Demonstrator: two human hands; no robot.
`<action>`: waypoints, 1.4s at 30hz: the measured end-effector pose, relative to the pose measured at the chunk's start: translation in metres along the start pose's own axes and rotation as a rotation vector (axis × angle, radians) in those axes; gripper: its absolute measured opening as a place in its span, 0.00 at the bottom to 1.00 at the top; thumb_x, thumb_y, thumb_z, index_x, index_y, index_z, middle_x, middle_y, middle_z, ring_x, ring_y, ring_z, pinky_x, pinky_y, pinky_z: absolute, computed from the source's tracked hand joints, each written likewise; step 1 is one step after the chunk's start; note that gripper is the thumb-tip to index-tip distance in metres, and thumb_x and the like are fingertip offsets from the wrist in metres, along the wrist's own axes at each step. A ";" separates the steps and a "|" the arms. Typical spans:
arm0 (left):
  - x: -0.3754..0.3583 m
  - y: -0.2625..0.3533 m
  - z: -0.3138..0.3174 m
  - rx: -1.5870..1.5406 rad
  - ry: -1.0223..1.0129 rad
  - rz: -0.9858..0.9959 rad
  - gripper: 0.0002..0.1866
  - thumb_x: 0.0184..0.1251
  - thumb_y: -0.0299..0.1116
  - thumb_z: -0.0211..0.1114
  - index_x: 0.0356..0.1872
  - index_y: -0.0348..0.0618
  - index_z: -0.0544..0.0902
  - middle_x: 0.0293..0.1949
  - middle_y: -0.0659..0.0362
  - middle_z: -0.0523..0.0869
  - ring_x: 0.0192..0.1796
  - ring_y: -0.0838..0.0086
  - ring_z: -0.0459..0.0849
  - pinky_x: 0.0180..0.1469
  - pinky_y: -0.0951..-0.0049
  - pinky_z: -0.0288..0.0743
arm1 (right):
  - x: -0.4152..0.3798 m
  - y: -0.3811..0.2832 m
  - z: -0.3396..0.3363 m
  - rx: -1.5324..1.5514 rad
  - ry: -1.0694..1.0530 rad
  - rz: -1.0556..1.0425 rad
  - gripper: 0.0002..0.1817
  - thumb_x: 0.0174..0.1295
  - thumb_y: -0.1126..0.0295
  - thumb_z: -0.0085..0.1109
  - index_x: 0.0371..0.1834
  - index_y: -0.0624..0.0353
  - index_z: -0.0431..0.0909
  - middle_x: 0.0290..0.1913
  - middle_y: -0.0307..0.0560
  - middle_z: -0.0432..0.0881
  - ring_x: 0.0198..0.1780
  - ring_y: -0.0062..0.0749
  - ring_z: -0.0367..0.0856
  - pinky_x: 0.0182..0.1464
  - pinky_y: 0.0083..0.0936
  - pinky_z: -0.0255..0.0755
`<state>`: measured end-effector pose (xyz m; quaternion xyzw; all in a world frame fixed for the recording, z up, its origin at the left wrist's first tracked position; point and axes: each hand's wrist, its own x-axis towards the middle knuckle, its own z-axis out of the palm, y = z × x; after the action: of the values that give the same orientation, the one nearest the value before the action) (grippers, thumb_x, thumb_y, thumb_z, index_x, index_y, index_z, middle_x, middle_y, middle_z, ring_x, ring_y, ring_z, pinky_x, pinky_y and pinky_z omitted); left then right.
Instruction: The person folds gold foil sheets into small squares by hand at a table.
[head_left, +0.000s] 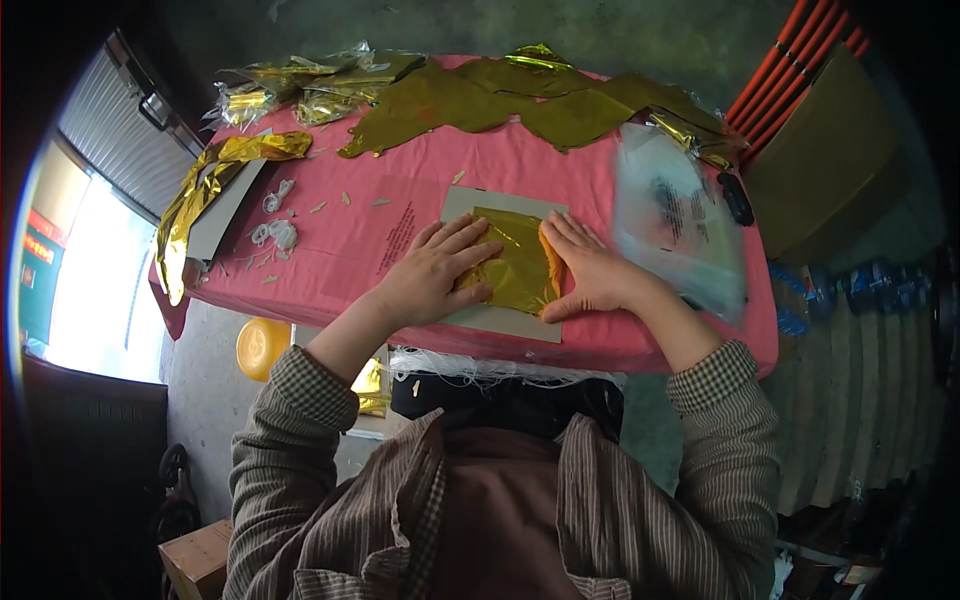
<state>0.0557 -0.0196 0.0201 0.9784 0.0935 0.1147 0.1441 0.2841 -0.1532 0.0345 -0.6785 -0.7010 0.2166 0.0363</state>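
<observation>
A folded piece of gold foil [518,262] lies on a grey card [500,319] near the table's front edge. My left hand [436,268] rests flat on the card and the foil's left side, its fingers spread. Along the right edge of the foil lies my right hand [592,268], fingers stretched out and thumb apart at the lower corner. Neither hand grips anything. Left of the card, a clear plastic bag [385,225] with printed text is spread on the pink cloth [330,180].
Flat gold foil shapes [440,105] and clear-wrapped foil packets [330,85] line the far edge. Clear bags [680,225] and a black object [735,198] lie at the right. White string [275,235] and another grey card [222,215] with draped gold foil [185,225] are at the left.
</observation>
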 end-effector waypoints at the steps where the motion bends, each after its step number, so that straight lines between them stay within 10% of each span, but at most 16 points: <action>1: 0.000 0.000 0.000 -0.012 -0.002 0.000 0.29 0.60 0.44 0.59 0.64 0.52 0.68 0.67 0.50 0.62 0.72 0.57 0.54 0.70 0.54 0.47 | -0.001 -0.001 0.000 -0.002 0.000 -0.004 0.69 0.34 0.37 0.69 0.72 0.66 0.38 0.73 0.63 0.36 0.75 0.48 0.32 0.73 0.35 0.35; 20: -0.011 0.020 0.008 0.037 0.054 -0.327 0.40 0.65 0.56 0.52 0.66 0.33 0.57 0.68 0.41 0.56 0.73 0.51 0.48 0.70 0.52 0.42 | -0.013 -0.006 -0.004 0.008 0.014 0.005 0.65 0.38 0.38 0.68 0.72 0.65 0.40 0.74 0.62 0.35 0.75 0.49 0.33 0.73 0.37 0.36; 42: -0.005 0.027 0.014 0.177 0.029 -0.253 0.40 0.66 0.58 0.46 0.63 0.27 0.60 0.66 0.38 0.58 0.72 0.50 0.51 0.70 0.52 0.44 | 0.016 -0.030 0.016 0.007 0.101 -0.038 0.64 0.40 0.39 0.67 0.69 0.72 0.41 0.72 0.69 0.39 0.74 0.53 0.35 0.73 0.40 0.35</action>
<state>0.0583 -0.0498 0.0138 0.9660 0.2278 0.1012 0.0691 0.2491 -0.1415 0.0265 -0.6750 -0.7103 0.1837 0.0782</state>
